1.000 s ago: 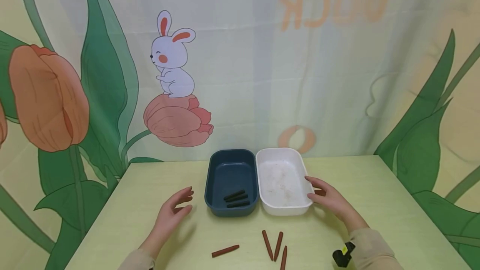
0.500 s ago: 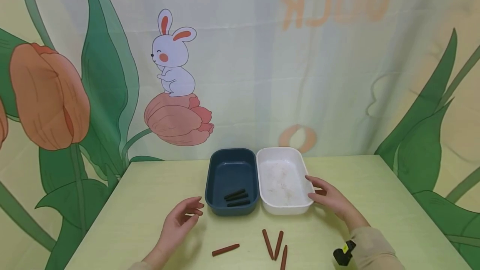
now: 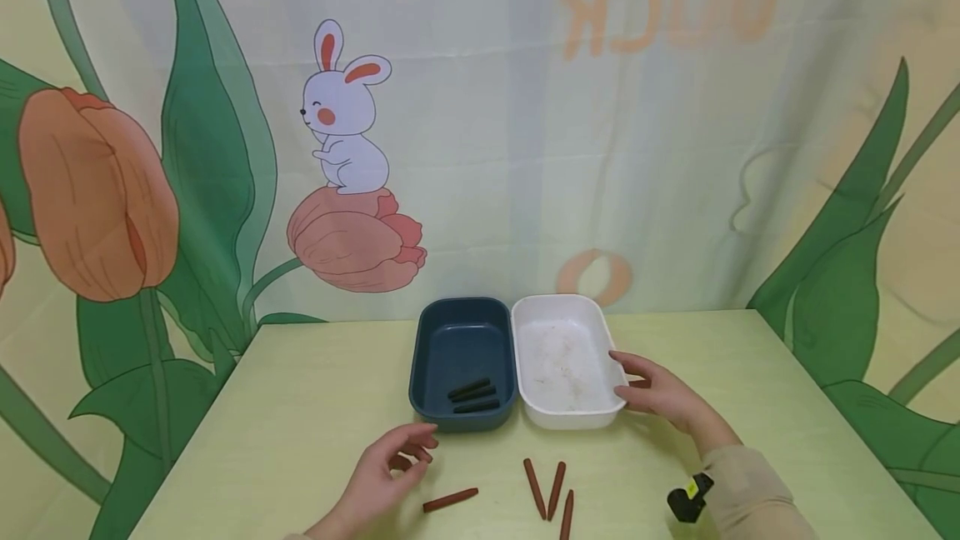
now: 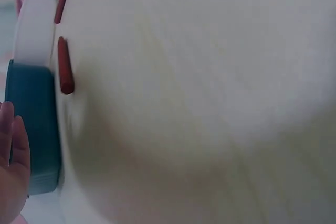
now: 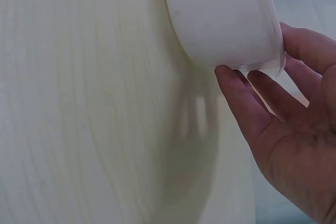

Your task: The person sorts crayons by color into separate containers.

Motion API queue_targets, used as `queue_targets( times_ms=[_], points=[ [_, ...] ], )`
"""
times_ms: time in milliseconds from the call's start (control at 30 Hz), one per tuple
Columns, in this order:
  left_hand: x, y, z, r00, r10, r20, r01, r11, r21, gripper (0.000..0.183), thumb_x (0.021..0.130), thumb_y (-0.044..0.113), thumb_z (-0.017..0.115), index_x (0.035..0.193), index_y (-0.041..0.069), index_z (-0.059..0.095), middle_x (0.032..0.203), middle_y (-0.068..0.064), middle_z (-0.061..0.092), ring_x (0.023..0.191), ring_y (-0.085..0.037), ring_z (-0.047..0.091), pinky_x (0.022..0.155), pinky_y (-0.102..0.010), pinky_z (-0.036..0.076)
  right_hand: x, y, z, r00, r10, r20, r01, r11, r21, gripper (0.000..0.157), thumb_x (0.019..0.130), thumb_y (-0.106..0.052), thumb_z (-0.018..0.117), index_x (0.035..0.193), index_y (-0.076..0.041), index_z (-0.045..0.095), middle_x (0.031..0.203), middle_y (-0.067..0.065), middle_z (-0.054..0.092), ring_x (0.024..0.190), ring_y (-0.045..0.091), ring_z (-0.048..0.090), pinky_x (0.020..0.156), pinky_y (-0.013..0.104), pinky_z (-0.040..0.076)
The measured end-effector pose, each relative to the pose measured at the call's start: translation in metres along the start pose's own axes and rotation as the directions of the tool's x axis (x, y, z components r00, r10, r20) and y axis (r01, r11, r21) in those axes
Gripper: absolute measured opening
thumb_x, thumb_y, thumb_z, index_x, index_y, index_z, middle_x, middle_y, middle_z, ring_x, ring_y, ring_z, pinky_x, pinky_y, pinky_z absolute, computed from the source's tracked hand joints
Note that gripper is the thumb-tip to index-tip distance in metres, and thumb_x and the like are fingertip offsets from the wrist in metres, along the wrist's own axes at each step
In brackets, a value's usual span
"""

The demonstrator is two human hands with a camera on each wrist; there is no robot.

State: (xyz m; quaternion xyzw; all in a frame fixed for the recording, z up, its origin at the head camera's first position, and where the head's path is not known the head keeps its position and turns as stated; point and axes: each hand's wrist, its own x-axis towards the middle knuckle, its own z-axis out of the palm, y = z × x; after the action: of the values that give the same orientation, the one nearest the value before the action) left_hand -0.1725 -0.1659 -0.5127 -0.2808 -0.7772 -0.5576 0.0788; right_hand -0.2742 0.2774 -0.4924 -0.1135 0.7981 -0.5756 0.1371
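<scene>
My left hand (image 3: 385, 469) hovers in front of the dark blue tray (image 3: 415, 365), fingers loosely bent and holding nothing. Just right of its fingertips, a reddish-brown crayon (image 3: 450, 500) lies on the table. Three more brown crayons (image 3: 556, 491) lie farther right, one cut off by the lower edge of the view. At the right side of the white tray (image 3: 558, 361), my right hand (image 3: 663, 394) holds the rim. In the right wrist view, its lower fingers (image 5: 239, 93) press against the outer wall. Several dark crayons (image 3: 474, 396) rest inside the blue tray, near its front.
The two trays stand side by side at the back of the pale yellow-green table (image 3: 315, 357). Behind them hangs a curtain (image 3: 480, 107) printed with tulips and a rabbit. A small black device (image 3: 686, 500) sits at the right sleeve.
My left hand has moved right and toward me, from the left of the blue tray to beside the single crayon. The right hand stays at the white tray.
</scene>
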Motion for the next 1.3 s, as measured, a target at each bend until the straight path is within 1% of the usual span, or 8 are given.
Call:
queue_targets(
  times_ms=[100,200,333,500,633,900,1133,1300],
  points=[
    [-0.003,-0.005,0.006,0.999,-0.022,0.040,0.022,1.000,0.013,0.042,0.087,-0.007,0.068,0.127,0.001,0.061,0.105,-0.021,0.066,0.088,-0.029,0.067,0.070,-0.031,0.056,0.001,-0.001,0.000,1.000,0.014,0.002,-0.014,1.000,0.006,0.068,0.096,-0.012,0.065,0.152,0.003,0.029,0.148,0.031,0.035,0.117,0.036,0.056,0.090,0.043,0.054],
    [-0.005,-0.006,0.012,0.993,-0.088,0.074,0.086,0.996,0.034,0.041,0.087,-0.003,0.070,0.127,0.003,0.063,0.109,-0.018,0.066,0.093,-0.031,0.065,0.074,-0.032,0.055,0.001,-0.002,0.000,1.000,0.021,0.003,-0.021,1.000,0.013,0.068,0.096,-0.012,0.065,0.152,0.003,0.029,0.148,0.032,0.035,0.117,0.037,0.056,0.090,0.043,0.054],
    [-0.008,-0.005,0.017,0.980,-0.168,0.102,0.159,0.983,0.091,0.039,0.088,0.007,0.074,0.126,0.004,0.065,0.112,-0.012,0.066,0.101,-0.028,0.061,0.080,-0.034,0.053,0.001,-0.002,0.000,1.000,0.031,-0.003,-0.031,0.999,0.015,0.068,0.096,-0.011,0.065,0.152,0.003,0.029,0.148,0.031,0.035,0.117,0.037,0.056,0.090,0.042,0.054],
    [-0.012,-0.008,0.024,0.977,-0.191,0.095,0.174,0.972,0.158,0.042,0.083,0.014,0.080,0.123,0.005,0.069,0.111,-0.006,0.068,0.101,-0.021,0.061,0.085,-0.032,0.051,0.000,-0.003,0.001,0.999,0.041,-0.005,-0.041,0.999,0.009,0.068,0.096,-0.013,0.065,0.153,0.003,0.030,0.148,0.031,0.035,0.117,0.035,0.057,0.090,0.042,0.054],
    [-0.012,-0.010,0.027,0.972,-0.215,0.092,0.194,0.962,0.195,0.042,0.081,0.017,0.082,0.120,0.004,0.071,0.108,-0.002,0.067,0.099,-0.015,0.058,0.086,-0.030,0.050,-0.001,-0.003,0.001,0.999,0.034,-0.002,-0.034,0.999,0.015,0.067,0.097,-0.011,0.064,0.152,0.003,0.030,0.148,0.032,0.034,0.117,0.036,0.056,0.091,0.043,0.054],
    [-0.009,-0.010,0.029,0.954,-0.270,0.133,0.230,0.939,0.257,0.038,0.080,0.022,0.083,0.114,0.008,0.075,0.104,0.002,0.068,0.097,-0.015,0.059,0.085,-0.033,0.050,-0.001,-0.001,0.001,1.000,0.030,0.001,-0.030,0.999,0.024,0.067,0.097,-0.011,0.064,0.152,0.003,0.030,0.148,0.033,0.033,0.118,0.037,0.056,0.091,0.044,0.053],
    [-0.009,-0.019,0.030,0.950,-0.268,0.163,0.210,0.929,0.306,0.034,0.079,0.021,0.084,0.110,0.010,0.077,0.101,0.004,0.071,0.093,-0.012,0.060,0.082,-0.032,0.050,0.001,0.002,0.000,1.000,0.024,0.006,-0.024,0.998,0.056,0.066,0.097,-0.006,0.062,0.152,0.004,0.029,0.148,0.034,0.033,0.118,0.037,0.056,0.091,0.042,0.054],
    [-0.008,-0.020,0.031,0.951,-0.259,0.167,0.204,0.935,0.291,0.028,0.078,0.014,0.084,0.106,0.010,0.079,0.098,0.006,0.072,0.090,-0.010,0.060,0.079,-0.031,0.050,0.001,0.002,0.000,1.000,0.024,0.005,-0.024,0.999,0.047,0.067,0.097,-0.008,0.063,0.153,0.004,0.029,0.148,0.034,0.032,0.118,0.036,0.056,0.091,0.042,0.053]
  ],
)
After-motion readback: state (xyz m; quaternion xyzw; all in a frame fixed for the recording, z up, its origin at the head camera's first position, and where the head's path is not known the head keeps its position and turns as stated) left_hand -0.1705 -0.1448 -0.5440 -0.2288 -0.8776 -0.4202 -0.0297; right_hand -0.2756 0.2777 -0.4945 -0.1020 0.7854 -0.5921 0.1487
